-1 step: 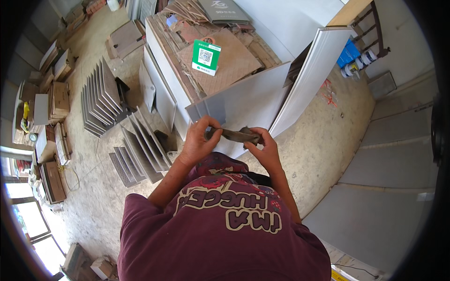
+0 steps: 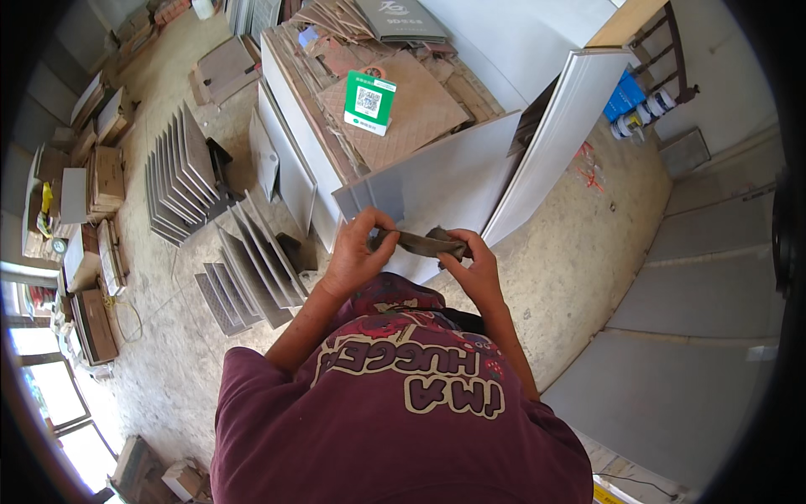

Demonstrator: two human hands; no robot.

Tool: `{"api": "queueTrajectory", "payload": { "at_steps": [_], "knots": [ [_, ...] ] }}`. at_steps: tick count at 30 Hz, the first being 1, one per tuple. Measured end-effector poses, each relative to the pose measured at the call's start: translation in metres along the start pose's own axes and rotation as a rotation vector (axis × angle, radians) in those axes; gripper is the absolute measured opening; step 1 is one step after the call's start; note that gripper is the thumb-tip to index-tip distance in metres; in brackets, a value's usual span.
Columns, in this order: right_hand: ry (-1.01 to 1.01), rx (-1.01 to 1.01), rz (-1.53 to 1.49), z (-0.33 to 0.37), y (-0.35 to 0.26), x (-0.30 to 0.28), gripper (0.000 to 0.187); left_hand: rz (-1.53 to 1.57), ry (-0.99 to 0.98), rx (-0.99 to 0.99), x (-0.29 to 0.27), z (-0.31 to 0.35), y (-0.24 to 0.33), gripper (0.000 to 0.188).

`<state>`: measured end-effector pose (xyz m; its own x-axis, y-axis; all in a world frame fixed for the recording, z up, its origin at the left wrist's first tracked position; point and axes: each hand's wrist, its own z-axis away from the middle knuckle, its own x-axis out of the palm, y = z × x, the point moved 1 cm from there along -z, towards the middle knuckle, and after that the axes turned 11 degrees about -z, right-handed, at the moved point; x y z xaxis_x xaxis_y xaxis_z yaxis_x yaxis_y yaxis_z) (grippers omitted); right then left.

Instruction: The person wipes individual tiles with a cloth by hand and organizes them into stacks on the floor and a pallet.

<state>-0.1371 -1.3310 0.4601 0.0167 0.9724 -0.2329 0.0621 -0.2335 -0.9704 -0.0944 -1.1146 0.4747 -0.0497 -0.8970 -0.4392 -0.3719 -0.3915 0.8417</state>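
Note:
A dark grey-brown cloth (image 2: 426, 244), rumpled into a narrow strip, stretches between my two hands in front of my body. My left hand (image 2: 359, 252) pinches one end between thumb and fingers. At the other end, my right hand (image 2: 475, 267) grips the cloth, thumb underneath and fingers over the top; part of the bunched end is hidden by them. Just beyond the hands leans a large pale grey panel (image 2: 453, 181), its upper edge running up to the right. Whether the cloth touches that panel I cannot tell.
Behind the panel, a cluttered surface (image 2: 420, 101) carries boards and a green-and-white code card (image 2: 369, 102). At left stand racks of upright tile samples (image 2: 180, 172) (image 2: 256, 260) and stacked cartons (image 2: 105, 181). A tall white panel (image 2: 546, 139), blue box (image 2: 623, 94) and tubs (image 2: 655, 103) are at right.

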Motion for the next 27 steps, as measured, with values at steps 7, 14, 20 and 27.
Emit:
{"api": "queueTrajectory", "payload": {
  "at_steps": [7, 14, 20, 27],
  "knots": [
    [0.082, -0.005, 0.156, -0.003, 0.013, -0.004, 0.023, 0.009, -0.003, -0.018, -0.002, 0.002, 0.003, 0.010],
    [0.147, 0.155, 0.289, -0.016, -0.004, -0.021, 0.017, -0.058, 0.062, -0.027, -0.018, 0.001, -0.006, 0.011],
    [0.219, -0.132, 0.439, -0.064, -0.037, -0.032, 0.013, -0.079, 0.244, -0.014, -0.041, -0.020, -0.016, 0.010],
    [0.209, -0.368, 0.299, -0.144, -0.045, 0.002, 0.030, -0.295, 0.413, -0.063, -0.051, -0.053, -0.062, 0.023]
  ]
}}
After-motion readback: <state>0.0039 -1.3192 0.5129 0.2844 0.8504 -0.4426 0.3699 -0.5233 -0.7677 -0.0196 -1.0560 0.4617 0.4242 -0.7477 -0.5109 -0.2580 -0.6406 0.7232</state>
